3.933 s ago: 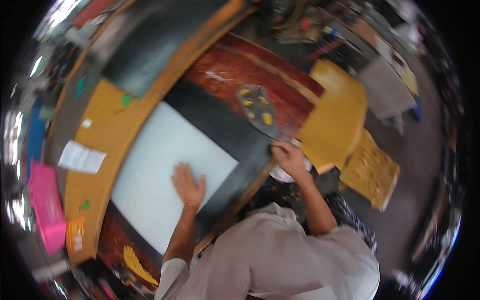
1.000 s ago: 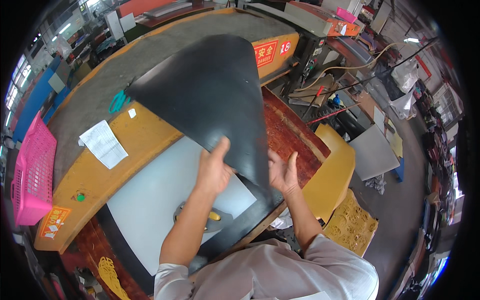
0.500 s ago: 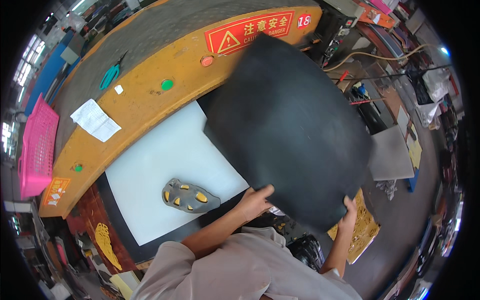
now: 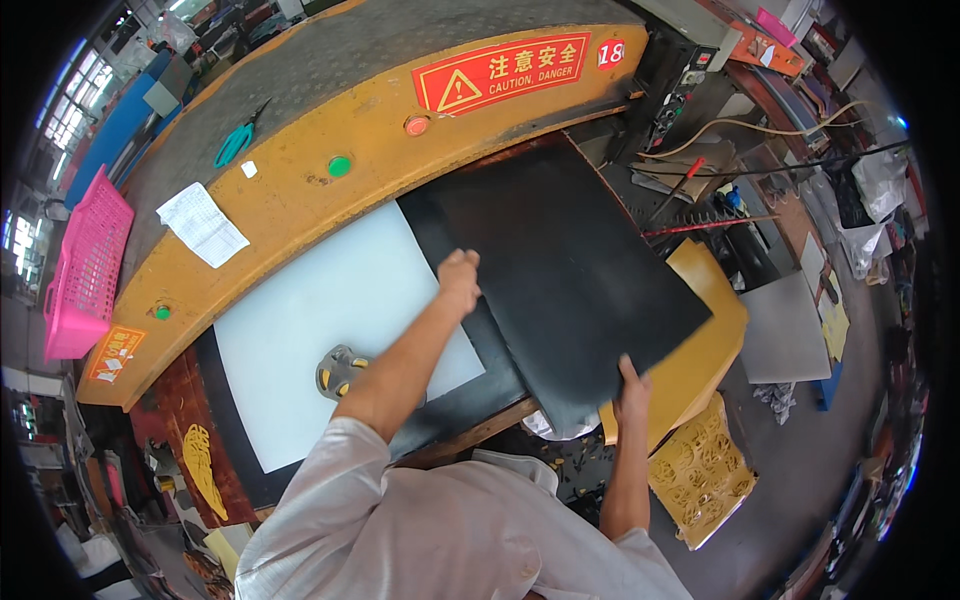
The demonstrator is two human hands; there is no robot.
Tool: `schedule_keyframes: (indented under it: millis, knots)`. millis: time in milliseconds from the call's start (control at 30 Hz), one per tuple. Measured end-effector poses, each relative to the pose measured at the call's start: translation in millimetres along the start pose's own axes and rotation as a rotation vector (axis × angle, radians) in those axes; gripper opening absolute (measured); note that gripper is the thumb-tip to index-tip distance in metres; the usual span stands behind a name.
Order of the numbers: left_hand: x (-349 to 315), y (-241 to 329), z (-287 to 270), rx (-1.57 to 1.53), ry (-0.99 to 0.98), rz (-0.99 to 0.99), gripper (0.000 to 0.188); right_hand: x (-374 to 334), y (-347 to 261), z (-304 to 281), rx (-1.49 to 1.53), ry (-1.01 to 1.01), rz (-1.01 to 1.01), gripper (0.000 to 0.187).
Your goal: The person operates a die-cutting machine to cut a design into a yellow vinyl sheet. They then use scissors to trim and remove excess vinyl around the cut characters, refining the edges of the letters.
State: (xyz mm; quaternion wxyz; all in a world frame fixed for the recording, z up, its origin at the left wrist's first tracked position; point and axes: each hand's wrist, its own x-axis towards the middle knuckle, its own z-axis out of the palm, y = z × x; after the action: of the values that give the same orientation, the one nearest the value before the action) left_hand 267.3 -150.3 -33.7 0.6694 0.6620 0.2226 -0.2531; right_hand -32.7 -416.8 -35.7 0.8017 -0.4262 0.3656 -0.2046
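Head view: From afar, I look down through the one head camera at two bare hands over a worktop.
Black flexible rectangular sheet [image 4: 600, 250]: right of centre, its right-hand corner overlapping a smooth mustard-yellow sheet [image 4: 705, 285] in my view.
Long axis: seems to slant from upper centre toward lower right, though the fisheye bends edges.
Right hand [image 4: 632, 395]: surely the nearer one, grasping the black sheet's lower edge, thumb on top; from this grip, most of the sheet lies toward the upper left.
Left hand [image 4: 460, 280]: mid-frame, fingers curled, beside the sheet's left edge; I cannot tell whether they pinch it.
Pale white rectangular board [image 4: 310, 300]: left of centre, crossed by the left forearm [image 4: 400, 355].
Grey rounded tool with yellow patches [image 4: 340, 372]: on the board, partly hidden by that forearm.
Curved ochre metal beam [image 4: 290, 205]: arching beyond everything, lower left to upper right.
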Motion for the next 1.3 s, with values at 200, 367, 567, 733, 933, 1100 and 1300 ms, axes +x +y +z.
schedule_keyframes:
  millis: [200, 367, 567, 733, 933, 1100, 1300]
  knots:
    - [-35.6, 29.8, -69.3, 0.397, 0.031, 0.426, 0.055, 59.4, 25.3, 96.9, 0.053, 0.037, 0.034, 0.043]
    - [-141.0, -40.9, -219.2, -0.034, 0.124, 0.41, 0.037, 64.4, 43.5, 84.6, -0.301, 0.239, 0.113, 0.062]
    - [-244.9, -146.7, -452.6, 0.428, 1.021, 0.244, 0.035, 71.6, -23.4, 53.4, -1.457, -0.38, 0.038, 0.044]
    - [-213.7, -171.0, -570.5, 0.753, 1.102, 0.245, 0.042, 55.0, 13.3, 202.2, -1.452, -0.605, -0.259, 0.04]
    - [-116.7, -115.8, -581.8, 0.683, 1.04, 0.061, 0.06, 15.5, 131.8, 338.1, -1.699, -0.785, -0.593, 0.048]
    - [-95.8, -91.1, -550.9, 0.618, 1.205, -0.154, 0.076, 13.8, 130.2, 338.8, -1.629, -0.682, -0.435, 0.048]
    - [-98.8, -101.4, -549.7, 0.544, 1.185, -0.075, 0.081, 10.7, 125.0, 342.4, -1.659, -0.622, -0.352, 0.052]
